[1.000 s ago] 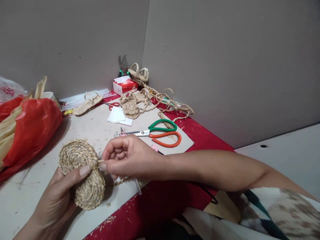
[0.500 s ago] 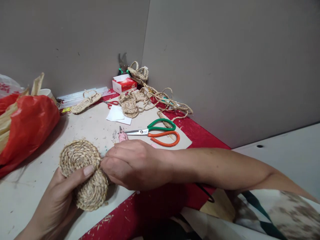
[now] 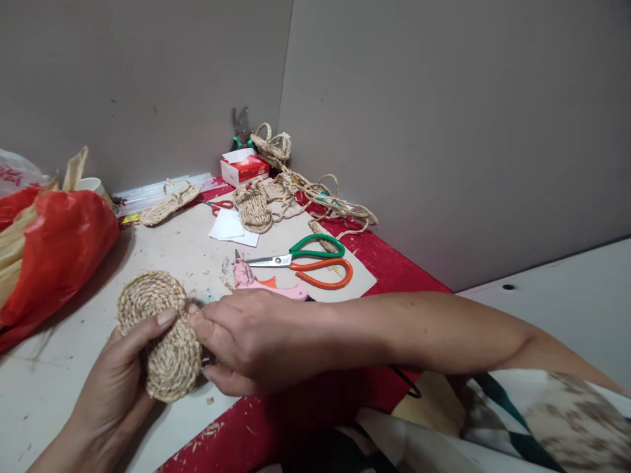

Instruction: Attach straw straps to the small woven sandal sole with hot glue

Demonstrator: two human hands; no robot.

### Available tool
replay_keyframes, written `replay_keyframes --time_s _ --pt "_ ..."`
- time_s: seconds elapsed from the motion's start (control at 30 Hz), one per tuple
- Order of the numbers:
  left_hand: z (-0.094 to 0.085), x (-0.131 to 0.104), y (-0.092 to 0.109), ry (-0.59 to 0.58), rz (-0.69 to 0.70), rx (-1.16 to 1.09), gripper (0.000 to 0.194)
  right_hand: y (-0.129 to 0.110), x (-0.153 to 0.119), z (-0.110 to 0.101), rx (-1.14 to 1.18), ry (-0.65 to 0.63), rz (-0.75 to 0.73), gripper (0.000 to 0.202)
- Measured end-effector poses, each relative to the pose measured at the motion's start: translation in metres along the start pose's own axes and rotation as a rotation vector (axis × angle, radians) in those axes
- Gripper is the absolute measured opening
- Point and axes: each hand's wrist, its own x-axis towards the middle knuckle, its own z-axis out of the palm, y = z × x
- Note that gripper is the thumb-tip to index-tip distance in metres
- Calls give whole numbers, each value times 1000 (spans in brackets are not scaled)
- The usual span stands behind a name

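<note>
A coiled straw-rope piece (image 3: pixel 173 368), shaped like a figure eight with two rounded lobes, is held over the table's left front. My left hand (image 3: pixel 116 374) grips it from the left, the thumb lying across its face near the narrow waist and the other fingers hidden behind. At the waist's right side, my right hand (image 3: pixel 241 335) is closed with bent fingers, its fingertips against the edge of the straw. Part of that grip is out of sight. Just beyond the right hand lies a pink glue gun (image 3: pixel 243 272), with large scissors (image 3: pixel 279 261) with green and orange handles touching it.
Small woven straw soles (image 3: pixel 254 209), white paper (image 3: pixel 229 225), red-handled scissors (image 3: pixel 217 207) and a red-and-white box (image 3: pixel 245 168) lie farther back. Straw cords (image 3: pixel 340 203) trail along the right edge by the grey wall (image 3: pixel 419 131). A red bag (image 3: pixel 69 240) of husks stands left.
The straw piece has shifted slightly left and up. My right hand has turned and lowered a little, its fingers loosening somewhat, and more of the pink glue gun shows.
</note>
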Motion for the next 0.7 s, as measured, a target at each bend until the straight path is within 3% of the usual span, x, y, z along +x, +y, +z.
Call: replay_keyframes --time_s 0.23,0.33,0.47,0.53,0.7 --pt "3 -7 13 62 -86 -148 31 14 -1 -3 92 32 -122 48" --pt "4 -10 20 115 -78 -181 25 19 -5 -1 -43 232 -228 40" --pt "-3 -9 23 74 -31 -174 20 22 -9 -6 -78 508 -391 23" --pt "-9 -7 21 30 -27 -175 21 23 -7 -13 49 571 -340 16" --pt "-21 -3 11 -92 -28 -230 18 18 8 -20 412 630 19 12"
